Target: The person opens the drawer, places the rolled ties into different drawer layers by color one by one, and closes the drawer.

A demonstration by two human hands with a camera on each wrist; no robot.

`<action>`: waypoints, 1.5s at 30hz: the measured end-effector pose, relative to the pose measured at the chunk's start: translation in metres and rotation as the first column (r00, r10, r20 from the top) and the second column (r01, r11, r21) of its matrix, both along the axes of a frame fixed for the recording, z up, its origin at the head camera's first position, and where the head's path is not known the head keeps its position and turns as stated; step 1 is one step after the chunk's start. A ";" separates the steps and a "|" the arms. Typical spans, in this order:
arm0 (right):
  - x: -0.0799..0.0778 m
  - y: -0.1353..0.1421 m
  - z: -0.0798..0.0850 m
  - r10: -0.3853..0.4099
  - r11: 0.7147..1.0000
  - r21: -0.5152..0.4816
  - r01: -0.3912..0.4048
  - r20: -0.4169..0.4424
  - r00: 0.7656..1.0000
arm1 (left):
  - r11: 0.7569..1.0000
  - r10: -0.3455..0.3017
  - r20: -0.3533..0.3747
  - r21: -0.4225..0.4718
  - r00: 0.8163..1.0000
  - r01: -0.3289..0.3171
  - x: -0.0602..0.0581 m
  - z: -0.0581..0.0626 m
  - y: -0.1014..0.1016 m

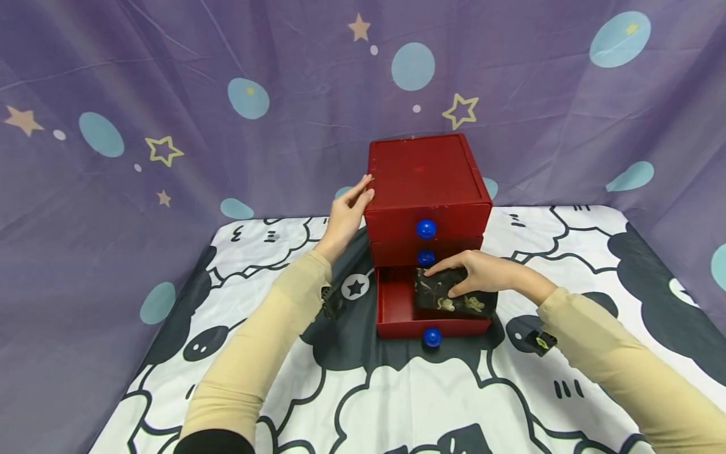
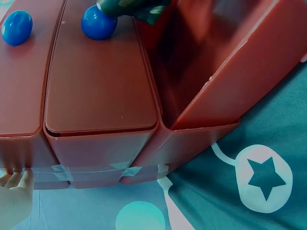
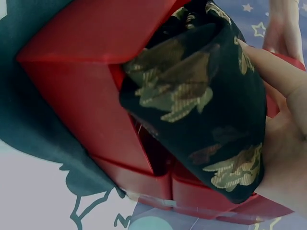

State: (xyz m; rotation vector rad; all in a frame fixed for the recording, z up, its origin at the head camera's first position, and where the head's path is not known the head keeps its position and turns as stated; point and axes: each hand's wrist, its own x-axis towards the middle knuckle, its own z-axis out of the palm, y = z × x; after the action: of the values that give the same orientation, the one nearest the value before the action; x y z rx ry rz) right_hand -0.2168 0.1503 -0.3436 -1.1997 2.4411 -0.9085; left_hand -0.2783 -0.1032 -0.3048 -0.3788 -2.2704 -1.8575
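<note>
A red drawer unit (image 1: 422, 170) with blue round knobs stands at the middle of the table, its bottom drawer (image 1: 394, 306) pulled out. My right hand (image 1: 484, 274) pinches a folded dark cloth (image 3: 192, 96) with gold and green flowers, thumb and fingers on either side. The cloth lies over the right part of the drawer, and its right end overlaps the drawer's side wall. On the unit's left side rests my left hand (image 1: 346, 217), fingers extended against the upper edge. The left wrist view shows its fingertips (image 2: 26, 178) touching the red side wall.
The two upper drawers, with an upper blue knob (image 1: 426, 229) and a middle blue knob (image 1: 426, 257), are closed. A black and white cartoon-print cloth (image 1: 397, 403) covers the table. Behind the unit hangs a purple curtain (image 1: 317, 151) with stars and blue spots.
</note>
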 end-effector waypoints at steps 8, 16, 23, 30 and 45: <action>-0.003 -0.012 -0.006 -0.018 1.000 0.023 0.018 0.006 1.000 | 1.000 0.013 -0.008 -0.004 1.000 -0.013 0.000 0.001 0.001; -0.007 -0.019 -0.017 -0.005 1.000 0.023 0.004 0.023 1.000 | 1.000 0.010 -0.016 -0.005 1.000 -0.010 -0.001 0.001 0.001; -0.010 -0.022 -0.021 0.018 0.999 0.044 -0.019 0.043 0.999 | 1.000 0.009 -0.015 -0.007 1.000 -0.009 -0.001 0.001 0.001; -0.012 -0.024 -0.028 0.045 0.993 0.109 -0.055 0.097 0.994 | 1.000 0.013 -0.018 -0.008 1.000 -0.014 -0.001 0.001 0.001; -0.016 -0.024 -0.034 0.077 0.989 0.119 -0.093 0.132 0.988 | 1.000 0.009 -0.019 -0.009 1.000 -0.009 0.003 0.002 0.001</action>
State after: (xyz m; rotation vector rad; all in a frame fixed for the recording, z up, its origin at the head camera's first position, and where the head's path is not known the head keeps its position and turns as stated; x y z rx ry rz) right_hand -0.2327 0.1261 -0.3779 -1.1560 2.2920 -0.7707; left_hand -0.2754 -0.1018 -0.3026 -0.3850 -2.2660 -1.8318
